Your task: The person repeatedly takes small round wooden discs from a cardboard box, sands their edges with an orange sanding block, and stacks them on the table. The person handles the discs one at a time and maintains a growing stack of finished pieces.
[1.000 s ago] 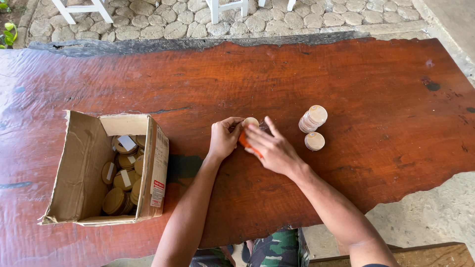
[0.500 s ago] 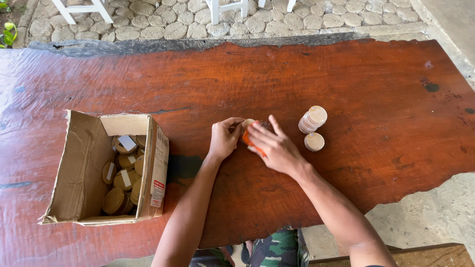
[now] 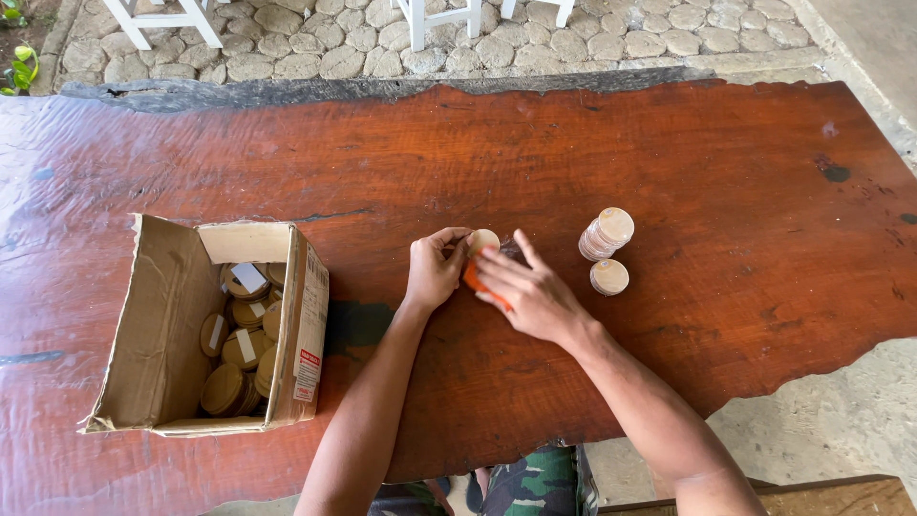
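Observation:
At the middle of a wide red-brown wooden table, my left hand and my right hand meet around one small round jar with a pale wooden lid. Left fingers pinch the lid's edge. My right hand wraps the jar's body, and an orange strip shows under its fingers. Just right of my hands, a tilted jar with the same lid leans over a smaller jar standing on the table.
An open cardboard box at the left holds several more round jars with gold lids. White chair legs stand on cobblestones beyond the far edge. The table's near edge is irregular at the right.
Both hands stay on the jar at the same spot. The fingers of my right hand have shifted slightly around it. The two jars at the right have not moved.

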